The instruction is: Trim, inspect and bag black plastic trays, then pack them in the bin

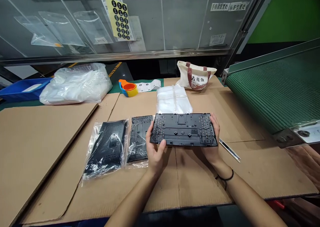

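A flat black plastic panel [183, 129] with ribs and slots is held level above the cardboard, its long side running left to right. My left hand [155, 152] grips its left end, thumb on the front edge. Its right end is gripped by my right hand [214, 143], which wears a black band at the wrist. Just left of the panel lie two more black panels in clear bags [107, 148] [138, 138]. A stack of empty clear bags [173, 99] lies just behind the held panel.
Cardboard sheets [45, 143] cover the bench. A green conveyor belt [277, 87] runs along the right. At the back are a large white plastic bag [77, 83], a blue bin [21, 88], an orange tape dispenser [128, 87] and a canvas tote [195, 76]. A thin metal tool [230, 150] lies by my right hand.
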`<state>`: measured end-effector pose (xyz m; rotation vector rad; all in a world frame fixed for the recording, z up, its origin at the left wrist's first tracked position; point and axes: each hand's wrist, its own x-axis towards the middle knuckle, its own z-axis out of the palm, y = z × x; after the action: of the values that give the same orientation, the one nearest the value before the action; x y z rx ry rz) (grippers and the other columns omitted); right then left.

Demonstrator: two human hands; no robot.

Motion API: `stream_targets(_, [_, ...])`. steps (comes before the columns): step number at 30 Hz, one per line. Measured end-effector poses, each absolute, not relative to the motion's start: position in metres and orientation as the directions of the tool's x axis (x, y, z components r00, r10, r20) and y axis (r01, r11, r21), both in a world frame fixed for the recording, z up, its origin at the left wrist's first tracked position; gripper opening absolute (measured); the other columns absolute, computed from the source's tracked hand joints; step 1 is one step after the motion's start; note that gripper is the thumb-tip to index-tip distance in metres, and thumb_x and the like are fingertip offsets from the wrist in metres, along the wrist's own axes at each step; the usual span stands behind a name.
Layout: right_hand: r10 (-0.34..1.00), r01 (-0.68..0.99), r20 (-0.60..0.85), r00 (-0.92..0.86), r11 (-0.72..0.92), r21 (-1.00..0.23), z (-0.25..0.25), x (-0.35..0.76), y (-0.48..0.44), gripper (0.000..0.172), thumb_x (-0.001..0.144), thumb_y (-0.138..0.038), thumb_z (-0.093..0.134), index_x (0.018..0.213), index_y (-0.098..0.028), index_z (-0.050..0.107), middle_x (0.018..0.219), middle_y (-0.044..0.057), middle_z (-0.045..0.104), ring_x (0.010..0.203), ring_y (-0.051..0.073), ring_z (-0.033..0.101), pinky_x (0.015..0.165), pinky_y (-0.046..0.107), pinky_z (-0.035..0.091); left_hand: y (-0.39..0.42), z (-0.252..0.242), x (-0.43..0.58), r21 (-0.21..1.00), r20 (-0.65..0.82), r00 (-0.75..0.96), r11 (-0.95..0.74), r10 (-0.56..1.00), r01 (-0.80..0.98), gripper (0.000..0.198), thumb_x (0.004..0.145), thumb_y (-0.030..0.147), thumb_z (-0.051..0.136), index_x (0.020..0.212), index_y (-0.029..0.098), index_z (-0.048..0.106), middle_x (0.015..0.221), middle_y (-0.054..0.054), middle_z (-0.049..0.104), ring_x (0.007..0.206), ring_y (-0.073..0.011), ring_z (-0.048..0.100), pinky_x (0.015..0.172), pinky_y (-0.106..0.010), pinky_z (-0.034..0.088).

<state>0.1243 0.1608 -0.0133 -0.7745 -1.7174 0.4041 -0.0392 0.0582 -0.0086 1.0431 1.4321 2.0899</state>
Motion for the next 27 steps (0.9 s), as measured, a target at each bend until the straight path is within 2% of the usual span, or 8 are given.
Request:
stream_targets(7, [0.607, 0.401, 0.782, -0.143, 0.758, -0.514, -0.006, 0.128, 0.164, 0.038, 0.091, -0.018, 0.049, 0.127, -0.027, 0.052, 0.134, 0.010, 0.054, 0.130, 0.025, 0.045, 0.104, 0.052, 0.038, 0.059, -0.011, -0.042, 0.897, 0.373, -0.662, -0.435, 0.650, 0.078, 0.063, 0.083, 0.031, 0.062, 0.141, 0.028, 0.038, 0.152, -0.005, 0.035, 0.138, -0.0248, 0.037, 0.116, -0.037, 0.030])
stream_targets(11, [0.621, 0.143, 0.672, -0.403, 0.768, -0.624, -0.002, 0.139, 0.177, 0.019, 0.089, -0.020, 0.052, 0.095, -0.024, 0.070, 0.105, 0.006, 0.073, 0.113, 0.024, 0.062, 0.098, 0.047, 0.048, 0.061, -0.019, -0.044, 0.882, 0.404, -0.684, -0.457, 0.607, 0.116, 0.064, 0.085, 0.041, 0.060, 0.143, 0.030, 0.035, 0.153, -0.006, 0.033, 0.141, -0.0260, 0.031, 0.118, -0.042, 0.025])
stream_targets(14, [0.777, 0.008, 0.499, -0.385, 0.543, -0.839, -0.005, 0.144, 0.187, 0.008, 0.080, -0.029, 0.068, 0.081, -0.022, 0.073, 0.085, 0.004, 0.076, 0.084, 0.023, 0.071, 0.081, 0.039, 0.056, 0.062, -0.023, -0.045, 0.873, 0.450, -0.650, -0.455, 0.613, 0.176, 0.064, 0.088, 0.051, 0.052, 0.145, 0.029, 0.032, 0.153, -0.007, 0.034, 0.142, -0.0267, 0.029, 0.118, -0.045, 0.022])
stream_targets(16, [0.907, -0.051, 0.365, -0.209, 0.362, -0.931, -0.008, 0.146, 0.192, 0.020, 0.072, -0.037, 0.076, 0.082, -0.021, 0.073, 0.083, 0.004, 0.076, 0.076, 0.021, 0.070, 0.074, 0.036, 0.057, 0.058, -0.020, -0.047, 0.877, 0.475, -0.579, -0.407, 0.663, 0.255, 0.062, 0.089, 0.050, 0.051, 0.144, 0.027, 0.035, 0.151, -0.009, 0.038, 0.139, -0.0266, 0.035, 0.115, -0.045, 0.028])
stream_targets(19, [0.981, -0.163, 0.195, -0.019, 0.190, -0.968, -0.016, 0.151, 0.200, 0.036, 0.065, -0.047, 0.080, 0.084, -0.019, 0.070, 0.085, 0.005, 0.074, 0.075, 0.019, 0.068, 0.071, 0.033, 0.055, 0.051, 0.001, -0.055, 0.847, 0.474, -0.364, -0.302, 0.802, 0.437, 0.037, 0.091, 0.037, 0.053, 0.126, 0.024, 0.055, 0.131, -0.009, 0.059, 0.122, -0.0228, 0.055, 0.104, -0.039, 0.043])
stream_targets(21, [0.993, -0.167, 0.115, 0.023, 0.118, -0.979, -0.023, 0.155, 0.203, 0.041, 0.062, -0.052, 0.081, 0.081, -0.017, 0.068, 0.081, 0.004, 0.073, 0.070, 0.016, 0.066, 0.067, 0.030, 0.053, 0.049, 0.024, -0.064, 0.784, 0.460, -0.223, -0.276, 0.859, 0.556, 0.022, 0.092, 0.030, 0.052, 0.110, 0.022, 0.063, 0.114, -0.007, 0.068, 0.108, -0.0192, 0.063, 0.095, -0.034, 0.049])
stream_targets(24, [0.994, -0.127, 0.081, 0.067, 0.089, -0.988, -0.034, 0.160, 0.204, 0.045, 0.060, -0.055, 0.080, 0.078, -0.016, 0.066, 0.072, 0.002, 0.070, 0.063, 0.014, 0.062, 0.061, 0.028, 0.050, 0.063, 0.057, -0.080, 0.643, 0.453, -0.128, -0.223, 0.882, 0.733, 0.019, 0.093, 0.029, 0.051, 0.104, 0.021, 0.063, 0.103, -0.005, 0.072, 0.097, -0.0175, 0.067, 0.087, -0.030, 0.052])
stream_targets(27, [0.991, -0.118, 0.095, 0.090, 0.105, -0.987, -0.041, 0.159, 0.200, 0.047, 0.063, -0.057, 0.078, 0.083, -0.016, 0.066, 0.074, 0.002, 0.070, 0.065, 0.015, 0.063, 0.062, 0.028, 0.051, 0.102, 0.067, -0.093, 0.351, 0.309, -0.063, -0.052, 0.949, 0.935, 0.025, 0.096, 0.026, 0.043, 0.110, 0.021, 0.062, 0.108, -0.005, 0.071, 0.098, -0.0193, 0.067, 0.085, -0.031, 0.051])
